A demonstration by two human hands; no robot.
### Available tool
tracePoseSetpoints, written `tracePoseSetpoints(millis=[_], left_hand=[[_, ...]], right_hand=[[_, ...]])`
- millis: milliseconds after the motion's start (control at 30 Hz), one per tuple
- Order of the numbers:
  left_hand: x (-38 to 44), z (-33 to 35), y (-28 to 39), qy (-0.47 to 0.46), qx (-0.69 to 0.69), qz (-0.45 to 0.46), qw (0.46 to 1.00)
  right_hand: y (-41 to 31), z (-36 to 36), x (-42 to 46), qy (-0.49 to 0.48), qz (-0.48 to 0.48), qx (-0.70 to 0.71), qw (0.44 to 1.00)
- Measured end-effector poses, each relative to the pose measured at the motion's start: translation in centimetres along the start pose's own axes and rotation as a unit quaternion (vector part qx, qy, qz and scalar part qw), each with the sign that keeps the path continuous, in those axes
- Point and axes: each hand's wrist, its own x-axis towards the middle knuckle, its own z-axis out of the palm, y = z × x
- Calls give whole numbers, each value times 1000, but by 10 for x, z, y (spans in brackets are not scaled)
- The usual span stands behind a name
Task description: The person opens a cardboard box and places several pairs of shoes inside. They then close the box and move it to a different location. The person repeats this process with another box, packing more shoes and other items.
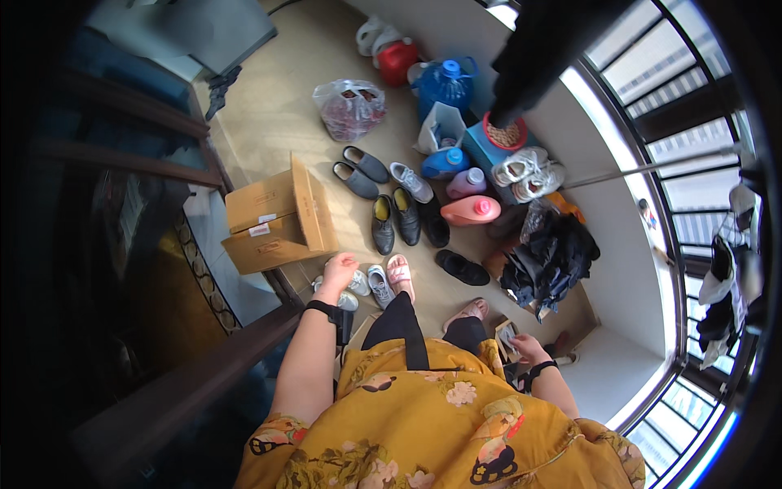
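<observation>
My left hand hangs over pale sneakers on the tiled floor, beside the lower corner of an open cardboard box. Its fingers are loosely curled, and I see nothing in them. At my right side is my right hand, fingers bent, near a small open box with something pale in it; whether the hand touches that is unclear. Grey lace-up sneakers stand by my foot in a pink slide sandal. Ahead are black leather shoes, grey clogs and a black shoe.
Detergent bottles, a blue water jug, a knotted plastic bag and a red bowl of nuts stand ahead. White sneakers rest near the wall, above black plastic bags. A dark door frame borders the left; barred windows, the right.
</observation>
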Motion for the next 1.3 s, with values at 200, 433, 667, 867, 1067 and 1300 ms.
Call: tracePoseSetpoints(millis=[200,433,667,867,1067,1300], left_hand=[[-34,-127,-113,170,-62,-130,975],[-133,-89,-149,120,-182,-295,930],[-197,-4,-156,39,-264,-319,909],[-200,26,-168,52,-278,-305,909],[-187,13,-145,76,-279,-251,924],[-166,-7,-164,65,-236,-258,934]], right_hand=[[-214,-13,21,22,-366,-26,930],[-328,-26,-35,-13,-385,-63,921],[-217,-40,24,-29,-323,-303,896],[-182,-79,27,-18,-264,-276,924],[-168,-108,47,-1,-237,-236,942],[-187,-89,47,8,-292,-197,936]])
